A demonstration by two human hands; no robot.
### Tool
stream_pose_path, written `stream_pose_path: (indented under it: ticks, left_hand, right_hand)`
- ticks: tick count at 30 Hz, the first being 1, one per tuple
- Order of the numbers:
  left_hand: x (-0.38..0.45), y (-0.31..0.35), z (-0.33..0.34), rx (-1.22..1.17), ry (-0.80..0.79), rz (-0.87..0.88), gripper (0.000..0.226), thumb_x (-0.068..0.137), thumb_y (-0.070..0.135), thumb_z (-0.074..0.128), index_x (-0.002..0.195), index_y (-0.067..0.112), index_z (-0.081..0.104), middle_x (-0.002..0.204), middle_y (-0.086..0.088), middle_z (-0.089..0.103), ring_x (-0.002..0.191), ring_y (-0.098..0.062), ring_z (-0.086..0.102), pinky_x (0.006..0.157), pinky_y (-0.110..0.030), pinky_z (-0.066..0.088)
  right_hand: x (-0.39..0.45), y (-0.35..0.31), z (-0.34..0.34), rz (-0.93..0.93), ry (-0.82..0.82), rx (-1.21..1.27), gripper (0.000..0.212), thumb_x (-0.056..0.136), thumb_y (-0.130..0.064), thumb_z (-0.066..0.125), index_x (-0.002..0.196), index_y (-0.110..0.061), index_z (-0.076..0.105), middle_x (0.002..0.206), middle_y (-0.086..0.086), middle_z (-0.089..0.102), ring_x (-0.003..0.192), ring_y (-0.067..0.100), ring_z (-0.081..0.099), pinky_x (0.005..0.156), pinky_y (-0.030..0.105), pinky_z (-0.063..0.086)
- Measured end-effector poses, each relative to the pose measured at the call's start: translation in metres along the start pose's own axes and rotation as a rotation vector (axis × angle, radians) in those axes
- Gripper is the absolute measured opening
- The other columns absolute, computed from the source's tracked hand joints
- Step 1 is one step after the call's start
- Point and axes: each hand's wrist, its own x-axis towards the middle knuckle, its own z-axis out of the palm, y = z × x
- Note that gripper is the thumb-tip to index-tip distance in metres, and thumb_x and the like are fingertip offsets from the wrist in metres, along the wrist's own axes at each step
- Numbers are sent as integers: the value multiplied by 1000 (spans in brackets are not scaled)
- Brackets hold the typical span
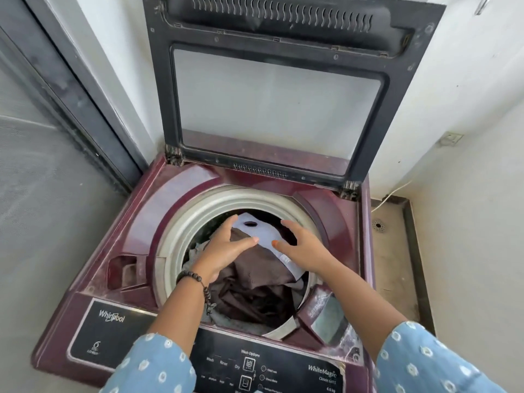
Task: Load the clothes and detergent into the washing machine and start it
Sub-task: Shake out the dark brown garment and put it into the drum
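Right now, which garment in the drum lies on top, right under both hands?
The white garment with the dark hole, draped over the brown cloth; the left hand and right hand hover open above it.

The washing machine (93, 251) stands with its lid (272, 89) raised upright behind both hands. The left hand (224, 251) and the right hand (306, 245) hover with spread, relaxed fingers over the drum. Under them lie brown clothes (255, 287), and between the hands shows a white garment (265, 232). The control panel (255, 364) sits nearer than the wrists.
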Motion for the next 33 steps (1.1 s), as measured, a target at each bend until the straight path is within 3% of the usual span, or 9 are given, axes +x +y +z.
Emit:
stream_pose_path:
  ticks: [8,12,14,19,22,25,28,31,33]
  left_hand:
    - [10,-21,8,318,-133,-20,91,85,40,74,156,30,18,165,0,11,149,-18,19,117,-37,27]
    - [24,-29,15,504,-327,-191,93,81,45,76,155,33,21,164,-13,-10,151,-30,14,119,-39,25]
    - [33,-27,24,554,-351,-209,91,83,43,75,155,32,21,163,-15,-16,151,-32,13,118,-39,27]
    - [62,-27,42,481,-219,-81,66,86,26,71,145,32,41,164,-6,-3,147,-35,19,115,-44,33]
    - [69,-31,45,418,-147,21,54,90,15,65,140,26,49,164,-3,6,148,-26,21,109,-26,28]
    - [70,-30,42,349,-8,136,43,90,9,65,131,20,58,154,1,33,142,-11,29,98,-13,24]
    - [69,-29,38,402,42,179,40,89,17,69,127,20,59,137,4,51,124,-7,44,100,-19,34]
    - [61,-28,39,486,-22,162,54,87,25,72,136,19,51,143,2,48,134,-15,43,102,-21,33]
    - [55,-28,41,534,-58,164,65,87,31,73,144,22,43,155,-2,34,146,-18,28,114,-31,30]
  right_hand:
    - [-4,7,18,-46,-23,-104,67,95,-37,60,153,-21,28,157,2,29,142,19,32,110,30,30]
    - [-3,15,20,-49,-16,-137,64,96,-33,60,151,-19,32,157,2,29,143,19,31,110,26,27]
    - [-2,19,20,-54,-13,-161,59,96,-31,59,149,-19,36,156,2,30,142,19,32,105,20,25]
    - [0,33,15,-69,-18,-173,45,98,-20,55,142,-16,47,146,2,44,134,16,41,96,9,24]
    - [1,43,12,-20,16,-110,41,98,-19,55,138,-16,51,140,2,50,129,14,46,94,7,31]
    - [1,47,12,14,38,-56,40,99,-20,54,139,-17,50,132,-2,51,122,7,47,88,-2,31]
    - [3,44,13,12,29,-37,45,98,-24,55,142,-21,45,139,0,51,128,14,48,99,17,36]
    - [1,40,12,-6,41,-58,52,97,-25,57,146,-20,39,142,4,49,128,19,48,101,24,39]
    - [-1,37,12,-37,56,-95,54,97,-24,57,147,-17,38,143,6,47,130,20,45,101,21,34]
